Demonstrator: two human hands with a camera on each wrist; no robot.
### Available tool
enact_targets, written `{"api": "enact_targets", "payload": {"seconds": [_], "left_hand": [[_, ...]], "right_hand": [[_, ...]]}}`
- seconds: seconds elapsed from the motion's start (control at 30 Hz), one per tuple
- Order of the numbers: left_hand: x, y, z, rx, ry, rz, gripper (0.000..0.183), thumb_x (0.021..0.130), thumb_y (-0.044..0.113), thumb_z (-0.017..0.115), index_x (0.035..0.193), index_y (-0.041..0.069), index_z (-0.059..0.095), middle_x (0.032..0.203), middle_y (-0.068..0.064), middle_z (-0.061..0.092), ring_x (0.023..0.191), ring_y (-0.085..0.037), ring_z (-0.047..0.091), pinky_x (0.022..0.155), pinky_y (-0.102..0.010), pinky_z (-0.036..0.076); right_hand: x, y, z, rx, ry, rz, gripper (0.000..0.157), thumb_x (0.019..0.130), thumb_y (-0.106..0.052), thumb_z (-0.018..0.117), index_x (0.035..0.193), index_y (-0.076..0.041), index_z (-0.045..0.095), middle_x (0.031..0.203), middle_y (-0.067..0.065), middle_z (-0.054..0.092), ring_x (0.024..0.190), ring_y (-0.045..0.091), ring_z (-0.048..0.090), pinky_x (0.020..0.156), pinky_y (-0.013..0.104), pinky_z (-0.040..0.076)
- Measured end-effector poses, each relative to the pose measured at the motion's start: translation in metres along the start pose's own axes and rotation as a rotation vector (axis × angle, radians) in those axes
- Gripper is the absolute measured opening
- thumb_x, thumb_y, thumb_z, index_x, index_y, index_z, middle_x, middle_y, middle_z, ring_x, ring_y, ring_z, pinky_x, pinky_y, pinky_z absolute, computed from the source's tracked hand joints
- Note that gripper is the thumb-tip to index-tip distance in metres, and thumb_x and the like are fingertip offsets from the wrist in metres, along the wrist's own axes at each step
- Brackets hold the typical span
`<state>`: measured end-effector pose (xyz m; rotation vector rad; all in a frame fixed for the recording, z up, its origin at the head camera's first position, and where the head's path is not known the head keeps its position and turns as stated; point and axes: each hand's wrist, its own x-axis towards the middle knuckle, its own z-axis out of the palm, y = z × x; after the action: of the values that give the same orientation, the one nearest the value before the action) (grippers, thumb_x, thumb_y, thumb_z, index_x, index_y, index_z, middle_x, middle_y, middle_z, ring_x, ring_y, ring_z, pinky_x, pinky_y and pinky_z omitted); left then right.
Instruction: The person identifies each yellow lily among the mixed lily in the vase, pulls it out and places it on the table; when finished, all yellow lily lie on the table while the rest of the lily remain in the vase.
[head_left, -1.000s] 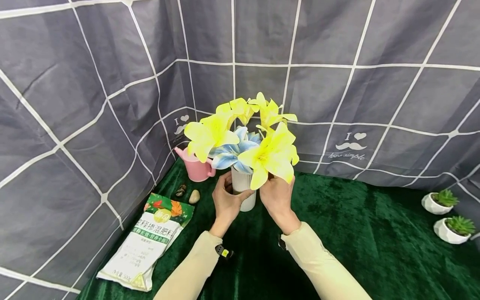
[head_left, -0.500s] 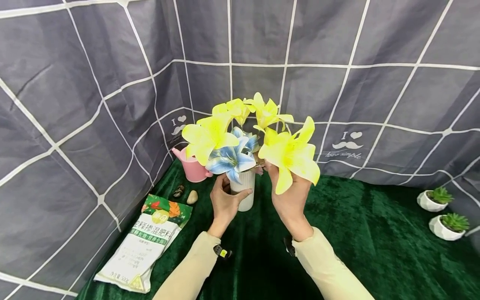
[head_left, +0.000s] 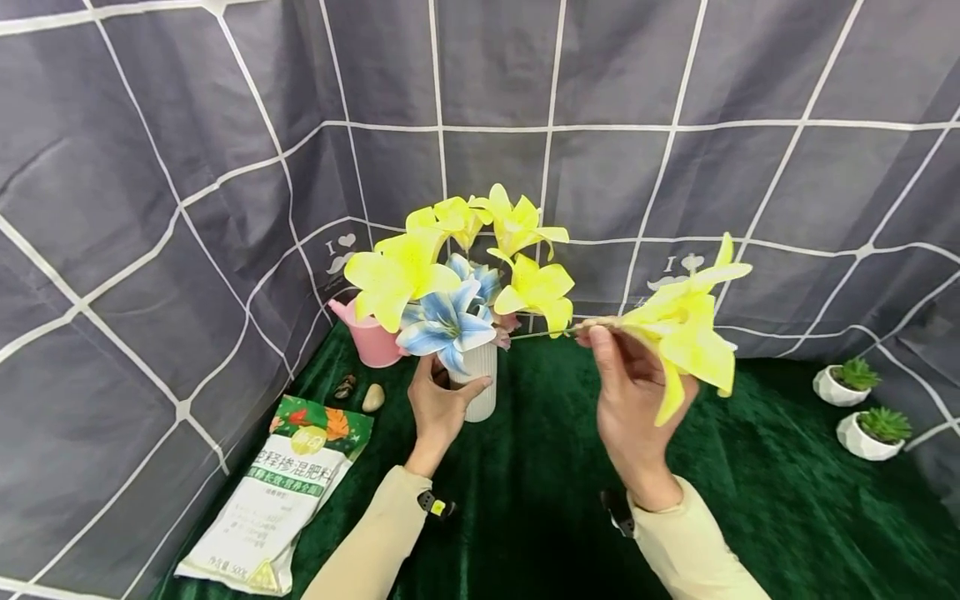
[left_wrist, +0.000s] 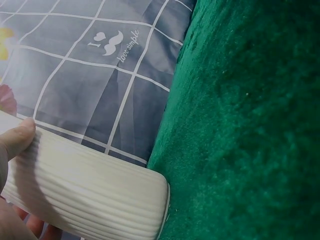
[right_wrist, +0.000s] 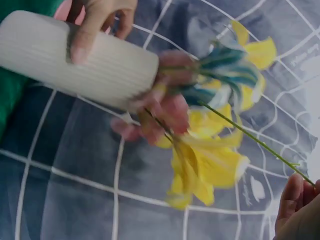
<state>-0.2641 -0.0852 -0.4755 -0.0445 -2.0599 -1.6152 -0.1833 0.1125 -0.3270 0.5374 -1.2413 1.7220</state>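
A white ribbed vase [head_left: 483, 392] stands upright on the green cloth, and my left hand [head_left: 441, 408] grips its left side, thumb across the front. In the vase are several yellow lilies [head_left: 401, 275], blue lilies [head_left: 446, 325] and pink flowers [right_wrist: 167, 115]. To the right of it, my right hand [head_left: 637, 408] pinches the stem of another yellow lily [head_left: 693, 342], whose bloom tilts right. Its thin green stem [right_wrist: 255, 140] runs back towards the bouquet in the right wrist view. Whether the stem's end is clear of the other flowers cannot be told.
A pink watering can [head_left: 373, 342] stands behind the vase to the left. Two stones [head_left: 372, 397] and a fertilizer bag [head_left: 273, 492] lie at left. Two white potted succulents [head_left: 870, 435] stand far right. Grey checked curtain [head_left: 600, 167] hangs behind.
My right hand has drawn the front yellow lily away from the bouquet to the right, baring its stem and another yellow bloom behind. The left hand still holds the vase.
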Motion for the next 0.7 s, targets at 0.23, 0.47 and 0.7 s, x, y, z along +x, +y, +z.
{"api": "enact_targets", "payload": {"seconds": [0.23, 0.47, 0.7], "left_hand": [[-0.001, 0.001, 0.0, -0.002, -0.007, -0.017, 0.074, 0.066, 0.033, 0.096, 0.129, 0.019, 0.059, 0.116, -0.005, 0.07, 0.101, -0.021, 0.07, 0.086, -0.042, 0.059], [-0.002, -0.001, -0.001, -0.024, -0.013, -0.05, 0.077, 0.064, 0.033, 0.097, 0.13, 0.021, 0.059, 0.118, -0.005, 0.069, 0.102, -0.022, 0.069, 0.087, -0.046, 0.059], [0.001, -0.001, 0.0, -0.028, -0.018, -0.054, 0.076, 0.065, 0.034, 0.096, 0.13, 0.021, 0.059, 0.118, -0.006, 0.069, 0.103, -0.025, 0.07, 0.088, -0.048, 0.059]], "right_hand": [[0.012, -0.02, -0.038, -0.025, -0.008, -0.013, 0.013, 0.089, 0.02, 0.059, 0.099, 0.024, 0.065, 0.091, 0.011, 0.078, 0.082, 0.018, 0.076, 0.079, 0.025, 0.06], [0.02, -0.02, -0.093, -0.097, 0.016, 0.004, 0.012, 0.086, 0.023, 0.06, 0.096, 0.028, 0.062, 0.09, 0.01, 0.078, 0.078, 0.014, 0.075, 0.075, 0.021, 0.06], [0.031, -0.001, -0.172, -0.687, 0.023, 0.075, 0.014, 0.089, 0.002, 0.071, 0.093, 0.015, 0.072, 0.081, -0.021, 0.071, 0.07, -0.009, 0.066, 0.069, 0.007, 0.05]]}}
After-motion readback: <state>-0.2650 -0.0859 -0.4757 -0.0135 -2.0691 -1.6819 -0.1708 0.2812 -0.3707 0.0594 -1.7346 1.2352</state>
